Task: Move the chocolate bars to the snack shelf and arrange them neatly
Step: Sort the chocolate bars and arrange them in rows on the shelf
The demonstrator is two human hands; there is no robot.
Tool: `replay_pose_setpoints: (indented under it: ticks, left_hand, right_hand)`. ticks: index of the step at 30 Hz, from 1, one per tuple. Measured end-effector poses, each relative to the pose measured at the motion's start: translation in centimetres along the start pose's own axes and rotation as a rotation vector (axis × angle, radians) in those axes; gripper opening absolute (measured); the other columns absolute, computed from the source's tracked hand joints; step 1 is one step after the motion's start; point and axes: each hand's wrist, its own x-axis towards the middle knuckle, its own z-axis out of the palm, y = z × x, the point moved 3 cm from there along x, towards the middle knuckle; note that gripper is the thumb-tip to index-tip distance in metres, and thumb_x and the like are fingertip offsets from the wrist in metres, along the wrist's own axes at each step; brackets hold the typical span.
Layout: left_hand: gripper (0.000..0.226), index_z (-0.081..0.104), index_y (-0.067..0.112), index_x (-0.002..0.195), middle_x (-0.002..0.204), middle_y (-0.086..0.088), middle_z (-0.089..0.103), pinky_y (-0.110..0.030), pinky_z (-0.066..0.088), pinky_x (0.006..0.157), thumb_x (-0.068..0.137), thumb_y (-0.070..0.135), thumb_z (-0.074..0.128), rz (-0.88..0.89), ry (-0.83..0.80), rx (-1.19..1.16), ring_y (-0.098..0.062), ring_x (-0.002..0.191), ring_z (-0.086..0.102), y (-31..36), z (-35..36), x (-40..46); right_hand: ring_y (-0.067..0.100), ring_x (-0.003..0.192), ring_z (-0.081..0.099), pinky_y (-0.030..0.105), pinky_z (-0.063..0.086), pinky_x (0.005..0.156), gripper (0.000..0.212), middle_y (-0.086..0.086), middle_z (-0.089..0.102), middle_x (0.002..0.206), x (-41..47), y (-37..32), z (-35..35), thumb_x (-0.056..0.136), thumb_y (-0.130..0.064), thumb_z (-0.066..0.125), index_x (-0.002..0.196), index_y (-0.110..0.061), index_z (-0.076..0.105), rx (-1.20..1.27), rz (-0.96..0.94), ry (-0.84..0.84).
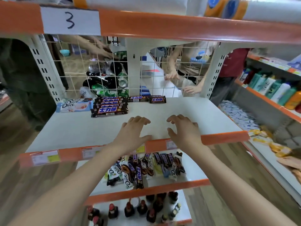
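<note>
Both the left hand (136,128) and right hand (184,128) hover empty, fingers loosely spread, above the white snack shelf (187,111): a few dark-wrapped chocolate bars (110,105) lined at its back, a jumbled heap (145,168) below it left.

Both empty hands, left hand (135,130) and right hand (183,129), hovered over the white shelf (187,111), with Snickers bars (109,106) stacked at eleven o'clock beside a Dove bar (74,105).

The white shelf board (187,115) is lying bare at the front and right. Snickers bars (109,106) and a Dove bar (74,105) are crowding its back left corner, and a wire grid (104,67) is closing the back.
</note>
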Motion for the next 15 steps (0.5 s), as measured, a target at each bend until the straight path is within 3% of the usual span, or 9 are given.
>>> replay_pose_setpoints:
  ticks: [10,15]
  left_hand:
    - [0.046,0.048,0.024,0.124,0.124,0.004,0.051,-0.038,0.035,0.098,0.084,0.046,0.054,0.096,-0.064,0.051,-0.016,0.119,0.042,2.5,2.7,-7.0]
    - [0.046,0.048,0.026,0.125,0.126,0.003,0.051,-0.039,0.034,0.098,0.084,0.045,0.056,0.026,-0.134,0.001,-0.018,0.122,0.040,1.2,5.2,-10.4]
  right_hand:
    - [0.021,0.114,0.048,0.034,0.028,0.078,0.032,-0.005,0.055,0.122,-9.2,-2.2,2.1,0.089,-0.027,0.052,0.121,-0.024,0.050,0.029,-0.035,-0.037]
    - [0.019,0.111,0.048,0.038,0.035,0.086,0.032,-0.007,0.054,0.116,-12.4,-2.4,5.0,0.090,-0.025,0.052,0.122,-0.028,0.050,0.051,-0.031,-0.148]
